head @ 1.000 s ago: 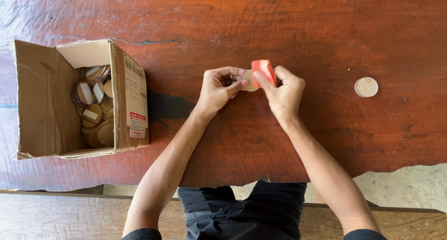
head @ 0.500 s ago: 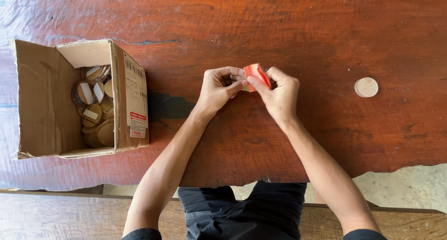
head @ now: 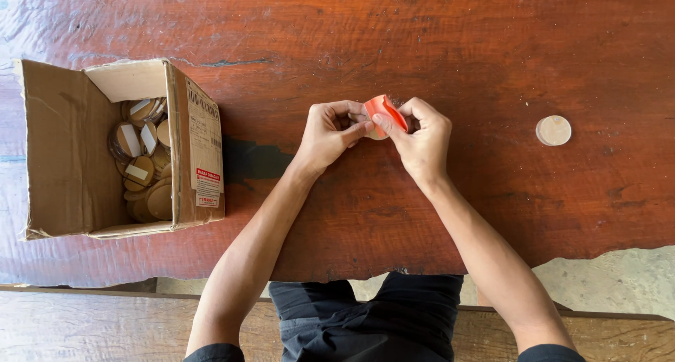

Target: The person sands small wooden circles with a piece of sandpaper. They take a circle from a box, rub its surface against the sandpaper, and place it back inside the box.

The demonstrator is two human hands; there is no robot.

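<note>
Orange strip [head: 384, 110], curled, sits pinched between both hands above the middle of the table [head: 436, 24]. Left hand [head: 328, 132] has its fingertips together on the strip's left end; right hand [head: 420, 137] clamps thumb and forefinger over the top, a pale disc [head: 376, 132] just peeking out beneath. Off to the right, well apart, lies another disc [head: 553, 131] flat on the wood. Far left, an open box [head: 70, 158] holds a pile of discs [head: 144, 158]. Nothing lies between hands and box.
</note>
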